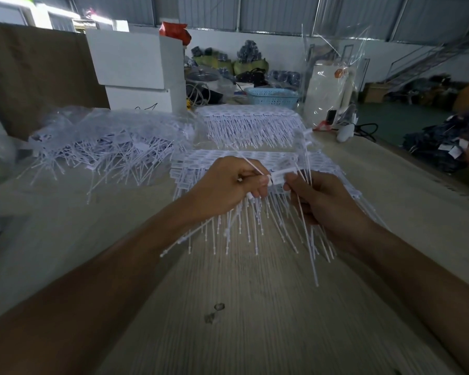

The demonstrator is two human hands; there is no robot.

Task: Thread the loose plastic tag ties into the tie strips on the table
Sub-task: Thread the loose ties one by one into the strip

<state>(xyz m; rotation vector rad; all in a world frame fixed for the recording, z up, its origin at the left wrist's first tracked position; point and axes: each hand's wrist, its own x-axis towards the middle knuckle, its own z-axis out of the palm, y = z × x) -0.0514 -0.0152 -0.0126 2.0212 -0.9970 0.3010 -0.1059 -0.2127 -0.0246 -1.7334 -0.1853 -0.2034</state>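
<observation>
A stack of white tie strips (255,158) lies mid-table, thin tails hanging toward me. Over it, my left hand (228,185) pinches one loose white tag tie (251,163) between thumb and fingers, its tail slanting up to the left. My right hand (320,198) grips a bundle of several loose ties (306,228) whose tails run down past my wrist. Both hands meet at a small white tag head (278,177). A second stack of strips (249,123) lies farther back.
A heap of loose ties (106,147), partly in a clear plastic bag, fills the left of the wooden table (255,307). White boxes (136,66), a blue basket (272,97) and a white appliance in plastic (328,90) stand at the back. The table's right edge drops to the floor.
</observation>
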